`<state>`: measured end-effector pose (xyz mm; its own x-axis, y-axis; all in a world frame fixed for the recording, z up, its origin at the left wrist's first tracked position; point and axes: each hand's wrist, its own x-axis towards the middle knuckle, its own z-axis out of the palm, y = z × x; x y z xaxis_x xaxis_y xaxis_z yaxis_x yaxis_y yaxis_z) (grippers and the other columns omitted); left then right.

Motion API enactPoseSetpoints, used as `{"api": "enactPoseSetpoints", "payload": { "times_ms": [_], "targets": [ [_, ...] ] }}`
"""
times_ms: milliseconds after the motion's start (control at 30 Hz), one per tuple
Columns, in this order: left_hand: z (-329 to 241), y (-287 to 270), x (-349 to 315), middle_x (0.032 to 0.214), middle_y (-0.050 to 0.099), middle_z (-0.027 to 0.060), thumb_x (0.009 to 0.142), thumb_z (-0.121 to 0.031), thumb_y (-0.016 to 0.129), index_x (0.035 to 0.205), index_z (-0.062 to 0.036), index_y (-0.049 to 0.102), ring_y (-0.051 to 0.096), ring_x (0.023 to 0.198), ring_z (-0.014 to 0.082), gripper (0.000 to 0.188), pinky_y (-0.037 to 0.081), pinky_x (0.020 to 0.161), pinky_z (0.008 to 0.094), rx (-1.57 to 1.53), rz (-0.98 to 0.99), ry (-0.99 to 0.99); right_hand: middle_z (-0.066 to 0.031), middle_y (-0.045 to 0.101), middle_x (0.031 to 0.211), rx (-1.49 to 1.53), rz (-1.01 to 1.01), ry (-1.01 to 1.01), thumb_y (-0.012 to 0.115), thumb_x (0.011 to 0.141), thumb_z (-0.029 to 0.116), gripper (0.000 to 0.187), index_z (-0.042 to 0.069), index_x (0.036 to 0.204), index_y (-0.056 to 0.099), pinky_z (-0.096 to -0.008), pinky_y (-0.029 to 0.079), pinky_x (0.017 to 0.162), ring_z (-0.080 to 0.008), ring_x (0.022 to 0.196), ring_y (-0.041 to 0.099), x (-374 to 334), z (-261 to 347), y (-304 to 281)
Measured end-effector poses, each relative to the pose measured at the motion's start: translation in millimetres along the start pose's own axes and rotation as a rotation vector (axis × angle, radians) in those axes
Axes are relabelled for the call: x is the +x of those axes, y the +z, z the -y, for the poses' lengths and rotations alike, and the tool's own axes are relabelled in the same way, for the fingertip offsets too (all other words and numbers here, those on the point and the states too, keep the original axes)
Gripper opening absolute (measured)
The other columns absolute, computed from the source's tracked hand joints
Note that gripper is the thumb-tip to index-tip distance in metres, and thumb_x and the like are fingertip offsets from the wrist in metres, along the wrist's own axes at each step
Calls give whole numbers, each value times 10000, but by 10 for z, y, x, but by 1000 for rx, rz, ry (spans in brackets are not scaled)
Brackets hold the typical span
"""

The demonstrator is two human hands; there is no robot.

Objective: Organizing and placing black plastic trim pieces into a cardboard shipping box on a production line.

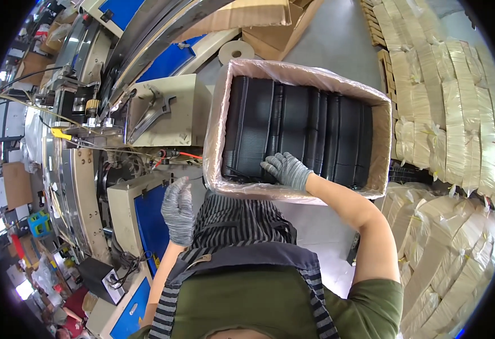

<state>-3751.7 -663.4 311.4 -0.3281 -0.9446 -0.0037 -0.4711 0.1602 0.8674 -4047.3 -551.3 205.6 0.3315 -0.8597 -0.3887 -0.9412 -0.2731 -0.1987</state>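
Black bundles (298, 130) in tan box (378, 144).
Bundles: finely ribbed, glossy bands. Liner (247, 189): clear, pinkish sheen. Gloves (290, 169): grey, streaked darker. Shirt (242, 302): olive green. Apron (247, 257): slate above, black-and-grey stripes on skirt (230, 209) and straps (165, 299). Cabinet (174, 124): cream. Panel (152, 217): blue. Hose (191, 155): orange-red. Fitting (61, 134): yellow. Roll (225, 53): beige. Bales (422, 73): pale cream. Floor (338, 45): grey.

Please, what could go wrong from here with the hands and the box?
The right forearm crosses the box's plastic-covered rim and might drag the liner. The right hand could crease the black bundles. The left hand appears near the machine; its glove might catch.
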Motion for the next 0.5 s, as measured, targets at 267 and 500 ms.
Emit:
{"api": "enactPoseSetpoints", "payload": {
  "times_ms": [267,500],
  "targets": [
    [-66,109,-44,1033,631,115,867,1,529,1074,-1,612,596,938,212,223,453,864,311,62,23,51,-122,404,1366,-58,37,-43,454,870,353,631,53,1402,298,-399,336,1006,-267,1202,444,33,-39,49],
    [-39,75,-89,1034,628,117,868,5,525,1075,-2,613,591,944,209,225,453,864,304,137,15,51,-138,419,1348,-6,37,-91,469,859,364,641,47,1394,314,-389,355,985,-277,1175,467,11,-79,28]
  ]
}}
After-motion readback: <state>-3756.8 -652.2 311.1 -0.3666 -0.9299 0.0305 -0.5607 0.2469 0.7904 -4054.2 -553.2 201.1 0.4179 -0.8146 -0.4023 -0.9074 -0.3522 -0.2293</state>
